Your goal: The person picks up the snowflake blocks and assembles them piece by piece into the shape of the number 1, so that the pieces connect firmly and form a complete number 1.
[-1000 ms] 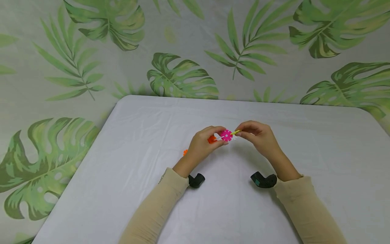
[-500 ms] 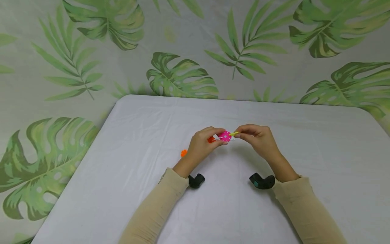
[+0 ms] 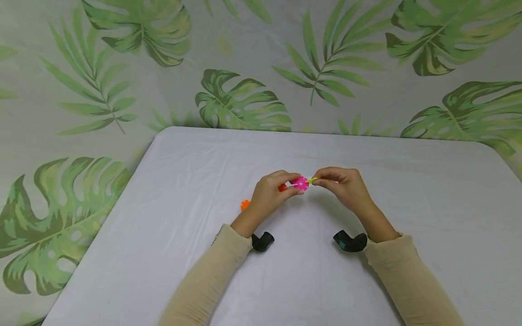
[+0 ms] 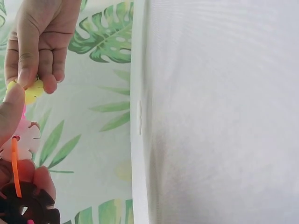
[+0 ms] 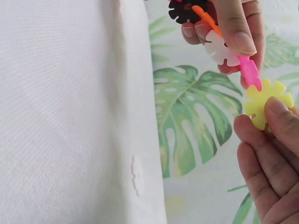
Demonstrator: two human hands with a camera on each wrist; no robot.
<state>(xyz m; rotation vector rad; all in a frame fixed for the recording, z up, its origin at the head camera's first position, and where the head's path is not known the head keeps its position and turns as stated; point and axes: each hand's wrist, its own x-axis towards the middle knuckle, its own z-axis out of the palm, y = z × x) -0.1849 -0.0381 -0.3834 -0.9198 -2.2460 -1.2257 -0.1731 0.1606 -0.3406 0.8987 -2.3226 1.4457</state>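
Above the table, my left hand (image 3: 272, 188) holds a chain of interlocking plastic snowflake discs. In the right wrist view the chain includes a black disc (image 5: 181, 11), an orange disc (image 5: 206, 17) seen edge-on, a white disc (image 5: 217, 48) and a pink disc (image 5: 249, 72). My left thumb and fingers grip it at the white and pink discs. Thumb and fingers of my right hand (image 3: 344, 185) pinch a yellow disc (image 5: 267, 101). Its edge meets the pink disc's end; how deep the slots sit is unclear. My left hand partly hides the chain in the head view.
Near my left wrist a loose orange disc (image 3: 245, 205) lies on the white-covered table (image 3: 183, 181). A pale notched piece (image 5: 136, 175) lies near the table's edge in the right wrist view. Leaf-patterned fabric (image 3: 244, 99) hangs behind. Dark devices (image 3: 350, 241) sit at both wrists.
My right hand has come slightly left and down, bringing the yellow disc closer against the pink one. More of the loose orange disc shows beside my left wrist.
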